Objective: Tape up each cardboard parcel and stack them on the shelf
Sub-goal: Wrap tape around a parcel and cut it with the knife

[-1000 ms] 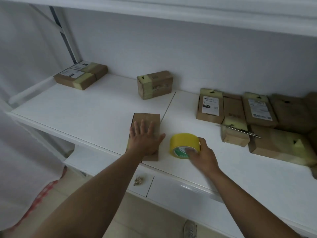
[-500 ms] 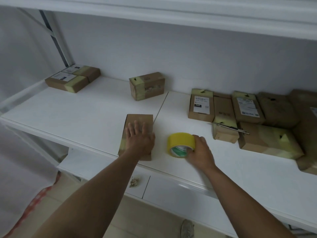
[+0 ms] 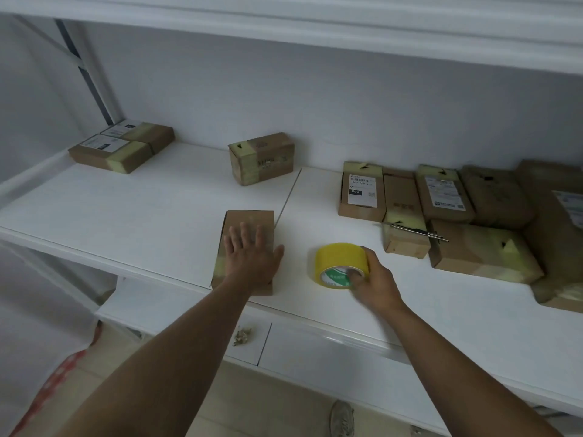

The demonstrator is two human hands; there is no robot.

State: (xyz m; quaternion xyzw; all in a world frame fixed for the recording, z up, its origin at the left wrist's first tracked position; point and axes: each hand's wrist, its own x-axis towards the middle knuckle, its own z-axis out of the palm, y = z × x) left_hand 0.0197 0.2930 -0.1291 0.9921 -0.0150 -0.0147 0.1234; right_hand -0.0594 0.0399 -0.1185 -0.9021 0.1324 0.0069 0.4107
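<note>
A flat brown cardboard parcel (image 3: 249,220) lies near the front edge of the white shelf (image 3: 142,216). My left hand (image 3: 250,258) presses flat on top of it, fingers straight and spread. To its right a roll of yellow tape (image 3: 340,258) stands on the shelf. My right hand (image 3: 373,279) grips the roll, thumb inside its core and fingers over its right side.
A taped parcel (image 3: 262,157) stands at the back middle, two taped parcels (image 3: 121,146) lie at the back left. Several parcels (image 3: 441,200) crowd the right side, with a thin metal tool (image 3: 416,231) lying across them. A lower shelf (image 3: 189,310) juts out below.
The view shifted slightly. My left hand stays pressed on the parcel, and my right hand has closed more firmly round the tape roll.
</note>
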